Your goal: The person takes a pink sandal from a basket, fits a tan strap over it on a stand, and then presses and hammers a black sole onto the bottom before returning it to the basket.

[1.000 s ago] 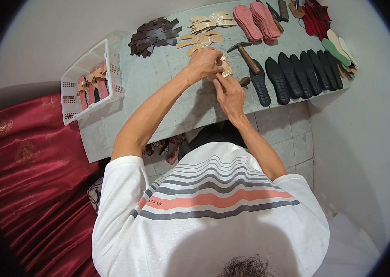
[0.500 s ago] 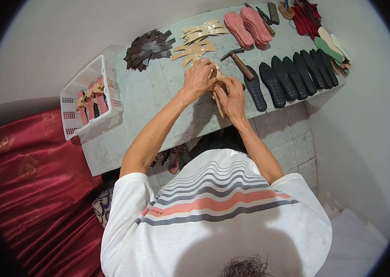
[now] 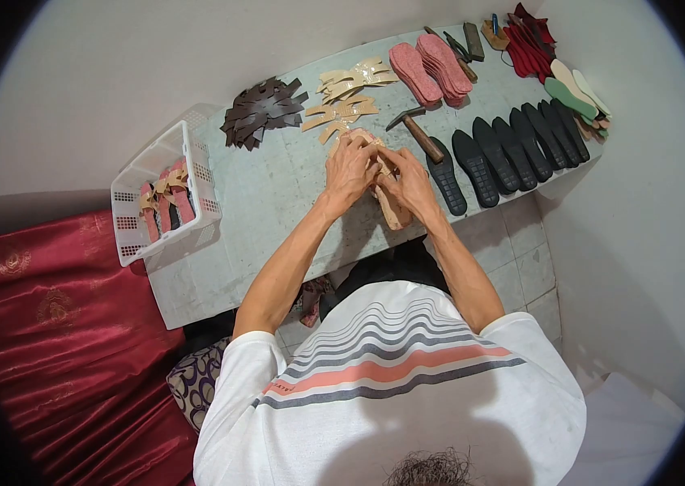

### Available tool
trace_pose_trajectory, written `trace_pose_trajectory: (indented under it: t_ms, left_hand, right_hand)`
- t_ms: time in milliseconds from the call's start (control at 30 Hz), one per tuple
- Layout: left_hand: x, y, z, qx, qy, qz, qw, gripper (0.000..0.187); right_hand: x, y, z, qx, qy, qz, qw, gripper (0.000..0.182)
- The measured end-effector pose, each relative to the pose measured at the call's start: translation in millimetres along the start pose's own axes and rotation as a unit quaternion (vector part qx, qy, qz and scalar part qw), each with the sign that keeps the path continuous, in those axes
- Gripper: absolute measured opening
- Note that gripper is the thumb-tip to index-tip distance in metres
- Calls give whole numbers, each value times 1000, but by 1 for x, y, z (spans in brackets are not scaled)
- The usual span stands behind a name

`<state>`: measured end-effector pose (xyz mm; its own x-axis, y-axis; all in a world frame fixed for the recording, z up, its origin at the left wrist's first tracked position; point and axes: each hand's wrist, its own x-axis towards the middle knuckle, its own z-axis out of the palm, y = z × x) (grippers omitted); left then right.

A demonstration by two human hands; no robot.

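Observation:
A tan shoe last [image 3: 395, 212] lies slanted under both hands near the front of the table, its wide end away from me. My left hand [image 3: 351, 168] is closed over its upper left part, the fingers bent. From the right, my right hand [image 3: 409, 180] presses its fingers against the last's edge, close to the left fingertips. Something pinkish shows at the far end of the last, partly hidden by the fingers. Right of the hands lie a hammer [image 3: 423, 138] and a black sole [image 3: 446, 180]. Tan cut straps [image 3: 341, 113] lie just beyond.
On the table [image 3: 253, 194] are dark brown straps [image 3: 261, 112], cream straps [image 3: 354, 78], pink insoles [image 3: 415, 74], several black soles [image 3: 500, 155], red pieces [image 3: 530, 53] and tools [image 3: 473, 42]. A white basket [image 3: 127, 231] with strapped pink pieces stands at the left edge.
The table and its contents sit slightly lower in view. The last now lies more exposed below the hands, turned a little, and the pinkish far end shows beyond my left hand.

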<state>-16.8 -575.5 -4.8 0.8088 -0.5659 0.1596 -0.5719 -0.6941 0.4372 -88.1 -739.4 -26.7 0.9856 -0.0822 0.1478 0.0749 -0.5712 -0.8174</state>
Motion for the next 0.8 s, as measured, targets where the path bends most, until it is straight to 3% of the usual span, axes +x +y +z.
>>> trace_pose_trajectory:
  t_ms: [233, 333, 400, 733, 800]
  left_hand:
    - [-13, 3, 4, -61, 73, -66, 993, 32]
    - [-21, -1, 8, -105, 66, -37, 992, 35]
    - [-28, -8, 10, -105, 75, 49, 990, 37]
    - [-37, 3, 15, -80, 50, 27, 995, 48]
    - [-37, 0, 17, -71, 39, 30, 996, 49]
  right_hand:
    - [6, 3, -6, -7, -29, -21, 999, 63]
    - [9, 1, -9, -8, -55, 24, 998, 62]
    - [11, -1, -10, -15, -65, 32, 997, 62]
    - [12, 0, -17, -7, -72, 23, 997, 67]
    - [12, 5, -15, -20, -65, -6, 998, 60]
